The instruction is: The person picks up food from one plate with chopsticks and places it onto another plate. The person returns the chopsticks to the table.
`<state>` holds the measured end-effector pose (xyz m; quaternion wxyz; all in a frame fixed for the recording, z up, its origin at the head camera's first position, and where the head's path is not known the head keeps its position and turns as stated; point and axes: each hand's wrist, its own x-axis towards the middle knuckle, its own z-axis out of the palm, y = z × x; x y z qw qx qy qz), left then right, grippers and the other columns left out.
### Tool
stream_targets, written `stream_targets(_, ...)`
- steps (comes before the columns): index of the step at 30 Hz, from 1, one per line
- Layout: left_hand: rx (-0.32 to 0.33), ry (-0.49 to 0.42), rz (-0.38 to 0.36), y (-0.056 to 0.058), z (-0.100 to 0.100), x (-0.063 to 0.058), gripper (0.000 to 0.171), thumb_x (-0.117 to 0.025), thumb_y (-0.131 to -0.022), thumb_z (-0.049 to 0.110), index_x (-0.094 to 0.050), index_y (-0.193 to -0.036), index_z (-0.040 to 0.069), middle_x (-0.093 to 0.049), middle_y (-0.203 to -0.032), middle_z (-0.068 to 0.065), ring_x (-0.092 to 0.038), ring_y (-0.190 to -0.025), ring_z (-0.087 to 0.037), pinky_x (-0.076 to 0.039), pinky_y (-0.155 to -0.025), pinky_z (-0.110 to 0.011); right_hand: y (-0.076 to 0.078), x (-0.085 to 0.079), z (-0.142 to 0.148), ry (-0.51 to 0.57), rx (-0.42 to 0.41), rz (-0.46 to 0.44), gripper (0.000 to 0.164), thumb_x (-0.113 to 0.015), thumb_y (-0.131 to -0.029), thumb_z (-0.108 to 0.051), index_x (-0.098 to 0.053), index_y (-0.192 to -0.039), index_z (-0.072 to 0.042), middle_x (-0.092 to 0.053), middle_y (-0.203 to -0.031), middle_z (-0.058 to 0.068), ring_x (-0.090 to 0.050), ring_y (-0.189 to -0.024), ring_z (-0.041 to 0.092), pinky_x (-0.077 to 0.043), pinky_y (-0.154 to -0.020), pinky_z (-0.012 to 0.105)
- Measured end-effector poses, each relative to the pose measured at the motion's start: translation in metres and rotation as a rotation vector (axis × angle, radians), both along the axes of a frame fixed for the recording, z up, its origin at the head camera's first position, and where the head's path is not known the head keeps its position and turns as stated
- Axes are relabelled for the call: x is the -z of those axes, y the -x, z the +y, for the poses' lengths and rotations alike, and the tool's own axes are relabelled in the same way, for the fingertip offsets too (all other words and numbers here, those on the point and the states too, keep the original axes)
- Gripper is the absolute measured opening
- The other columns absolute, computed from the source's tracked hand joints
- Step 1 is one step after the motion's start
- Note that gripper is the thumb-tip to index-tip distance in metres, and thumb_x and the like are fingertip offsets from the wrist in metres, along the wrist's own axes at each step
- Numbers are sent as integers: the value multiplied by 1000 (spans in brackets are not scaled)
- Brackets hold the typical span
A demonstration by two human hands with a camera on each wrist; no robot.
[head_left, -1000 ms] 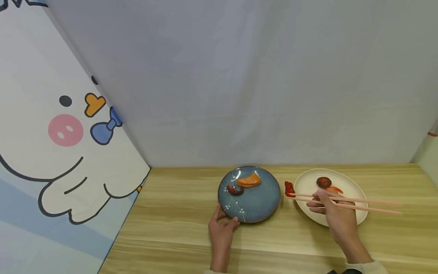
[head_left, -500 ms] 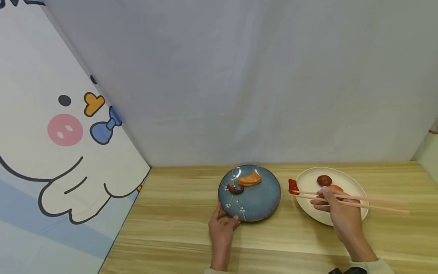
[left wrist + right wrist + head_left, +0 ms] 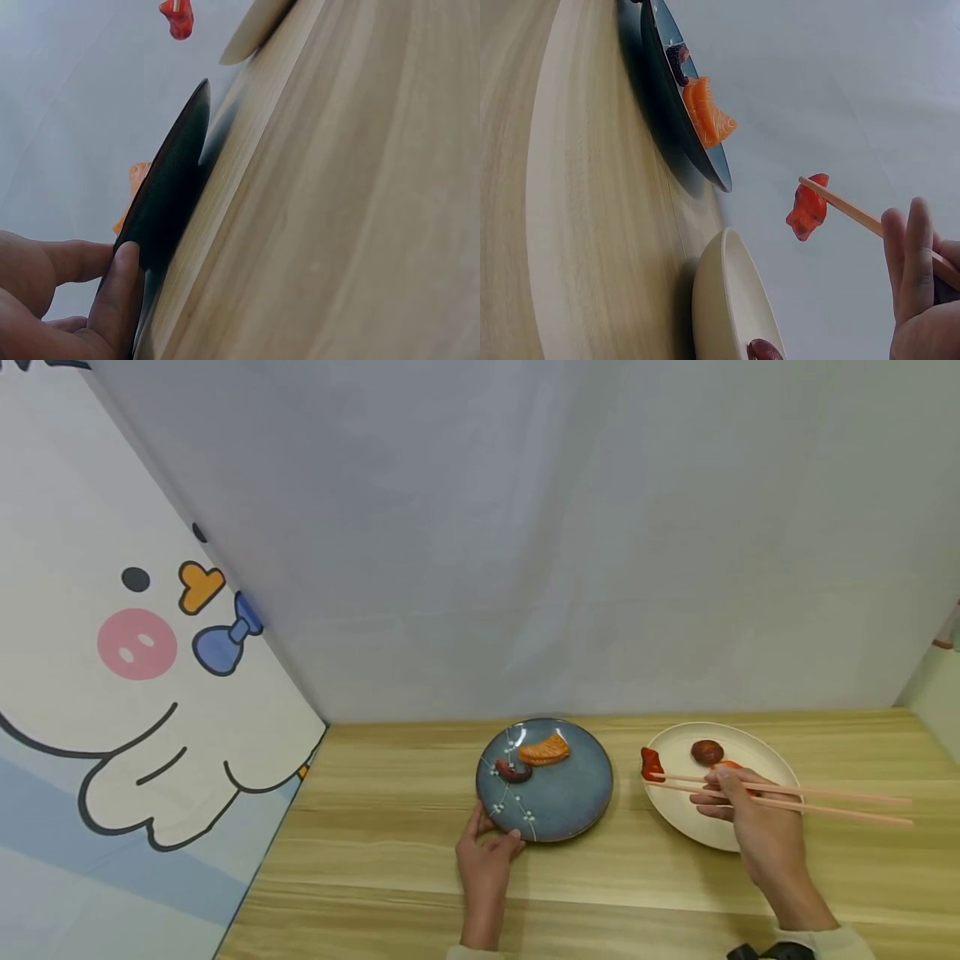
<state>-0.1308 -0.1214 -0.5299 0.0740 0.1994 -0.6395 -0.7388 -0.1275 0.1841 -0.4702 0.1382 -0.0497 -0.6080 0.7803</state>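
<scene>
My left hand (image 3: 483, 864) pinches the near left rim of a blue plate (image 3: 562, 810) with a white blossom pattern. On that plate lie an orange salmon piece (image 3: 545, 749) and a dark red curled piece (image 3: 513, 772). With my right hand (image 3: 772, 835) I hold a pair of light wooden chopsticks (image 3: 847, 794). Their tips grip a glossy red food piece (image 3: 808, 208), raised clear of the table in the right wrist view. In the head view it appears over the left rim of a cream plate (image 3: 693, 827).
A round dark brown piece (image 3: 707, 752) sits on the cream plate. Beside it an orange-red piece (image 3: 727, 767) is partly hidden by my right hand. Both plates are on a wood-grain table (image 3: 375, 827), with a pale grey curtain (image 3: 450, 568) behind.
My right hand has moved right with the chopsticks and the red food piece, from the gap between the plates to the cream plate's left rim. My left hand keeps its hold.
</scene>
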Motion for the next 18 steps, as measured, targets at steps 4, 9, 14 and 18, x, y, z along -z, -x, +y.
stream_targets(4,-4,0,-3,0,0,0,84,-70,-81,-25,-35,-157,-14,-46,-122,-25,-63,-74,-11,-67,-70,-23,-1,-1,2,7,9,-5,20,-62,-107,-10,-79,-97,-13,-78,-89,-3,-78,-72,11,-67,-66,26)
stream_targets(9,-2,0,-7,0,0,1,85,-70,-81,-25,-34,-157,-13,-46,-122,-24,-63,-72,-11,-67,-71,-23,-1,2,5,21,19,-14,23,-61,-107,-9,-79,-94,-12,-78,-89,-4,-77,-71,11,-67,-66,25)
stream_targets(14,-8,5,-4,0,0,2,85,-70,-81,-25,-35,-157,-14,-47,-121,-24,-63,-71,-10,-66,-69,-22,-1,6,8,37,19,-3,24,-60,-107,-8,-79,-93,-14,-78,-87,-2,-78,-70,11,-67,-66,25)
stream_targets(18,-9,-1,2,1,0,3,84,-70,-81,-25,-35,-157,-14,-48,-121,-24,-63,-71,-11,-66,-69,-23,0,9,10,42,16,1,25,-59,-107,-7,-79,-93,-14,-78,-85,0,-78,-70,12,-67,-66,25)
